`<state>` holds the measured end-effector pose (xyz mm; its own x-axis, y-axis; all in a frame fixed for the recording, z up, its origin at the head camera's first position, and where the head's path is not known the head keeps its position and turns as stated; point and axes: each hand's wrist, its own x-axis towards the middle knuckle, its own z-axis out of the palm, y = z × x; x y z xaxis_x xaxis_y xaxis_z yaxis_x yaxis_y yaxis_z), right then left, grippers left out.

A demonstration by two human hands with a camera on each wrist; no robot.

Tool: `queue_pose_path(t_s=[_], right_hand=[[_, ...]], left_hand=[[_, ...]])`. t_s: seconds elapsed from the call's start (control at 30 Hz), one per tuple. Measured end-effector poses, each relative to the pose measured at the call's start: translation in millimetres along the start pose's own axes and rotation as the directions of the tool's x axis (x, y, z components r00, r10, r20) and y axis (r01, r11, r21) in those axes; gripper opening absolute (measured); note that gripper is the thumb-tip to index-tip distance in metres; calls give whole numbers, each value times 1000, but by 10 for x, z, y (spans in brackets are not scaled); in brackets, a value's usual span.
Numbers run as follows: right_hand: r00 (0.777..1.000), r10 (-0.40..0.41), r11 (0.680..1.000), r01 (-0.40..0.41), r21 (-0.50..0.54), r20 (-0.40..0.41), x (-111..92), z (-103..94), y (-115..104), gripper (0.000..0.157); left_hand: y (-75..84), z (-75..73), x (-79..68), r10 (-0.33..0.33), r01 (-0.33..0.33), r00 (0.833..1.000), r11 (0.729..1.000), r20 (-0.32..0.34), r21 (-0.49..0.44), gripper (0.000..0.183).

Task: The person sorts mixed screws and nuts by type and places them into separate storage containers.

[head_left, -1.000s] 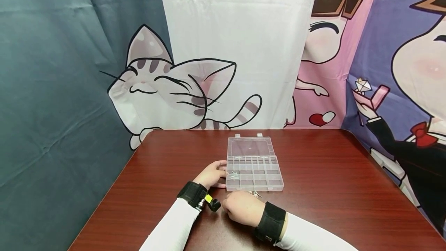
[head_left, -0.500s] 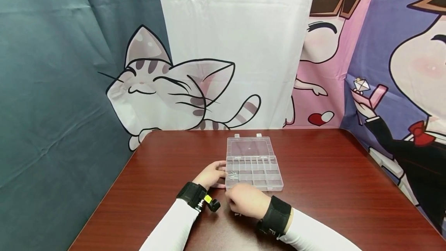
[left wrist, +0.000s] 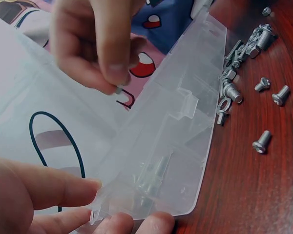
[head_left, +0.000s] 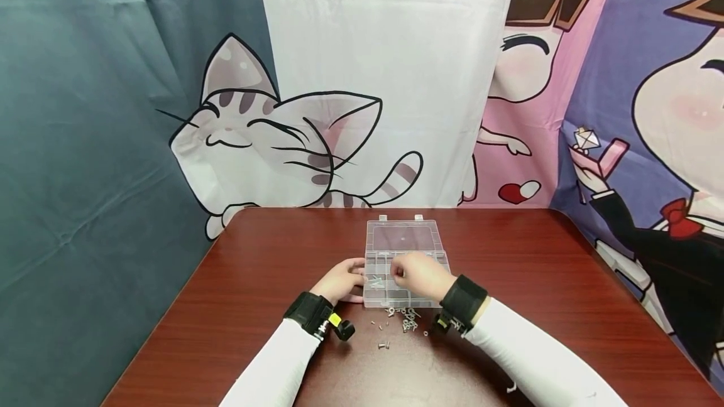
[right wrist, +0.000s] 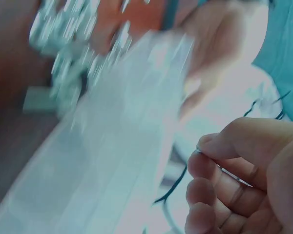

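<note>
My left hand [head_left: 342,281] holds the left edge of a clear plastic compartment box [head_left: 396,302]; its fingertips lie along that side in the left wrist view. Above the compartments my right hand [head_left: 421,275] pinches a tiny metal piece [left wrist: 118,90] between thumb and forefinger. Most of that piece is hidden, so its kind does not show. Several screws [left wrist: 154,178] lie in a left compartment. On the table in front of the box are loose screws [left wrist: 261,142] and a cluster of eye screws and other metal fasteners [head_left: 408,319].
The hinged lid [head_left: 403,237] lies folded back behind the box. The box stands on a reddish-brown table [head_left: 271,250] with a cartoon-printed cloth [head_left: 367,17] hanging behind it. Motion blurs the right wrist view.
My right hand has moved from in front of the box up over its compartments, uncovering the loose fasteners on the table. The left hand has stayed at the box's left edge.
</note>
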<state>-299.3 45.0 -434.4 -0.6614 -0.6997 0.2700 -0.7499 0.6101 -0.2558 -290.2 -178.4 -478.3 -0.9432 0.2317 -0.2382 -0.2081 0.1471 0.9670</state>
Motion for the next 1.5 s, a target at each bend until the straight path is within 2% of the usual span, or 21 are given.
queue_pose_path(t_s=[0.1, 0.23, 0.4, 0.57, 0.8, 1.2, 1.5], right_hand=[[998, 44, 999, -43, -14, 44, 49, -8, 167, 16], [997, 39, 999, -40, 16, 65, 91, -16, 257, 19], [997, -1, 1000, -1, 25, 72, 112, -4, 235, 22], [996, -51, 998, 54, -28, 73, 122, 45, 208, 23], [995, -25, 996, 33, -81, 94, 117, 135, 230, 13], [995, 7, 995, 3, -100, 100, 103, 108, 264, 5], [999, 8, 996, -4, -91, 47, 3, 35, 112, 4]], left_hand=[[9, -15, -9, 2, -2, 1000, 1000, -4, 13, 59], [9, -37, -24, 3, -3, 1000, 1000, -5, 10, 59], [-24, -51, -40, -11, 11, 1000, 1000, -17, 11, 59], [-36, -43, -39, -2, 2, 1000, 1000, -14, 12, 58], [-33, -28, -24, -2, 2, 1000, 1000, -12, 5, 58], [24, -11, -13, -1, 1, 1000, 1000, -4, 3, 59], [-6, 4, 3, 0, 0, 1000, 1000, -11, 6, 58]])
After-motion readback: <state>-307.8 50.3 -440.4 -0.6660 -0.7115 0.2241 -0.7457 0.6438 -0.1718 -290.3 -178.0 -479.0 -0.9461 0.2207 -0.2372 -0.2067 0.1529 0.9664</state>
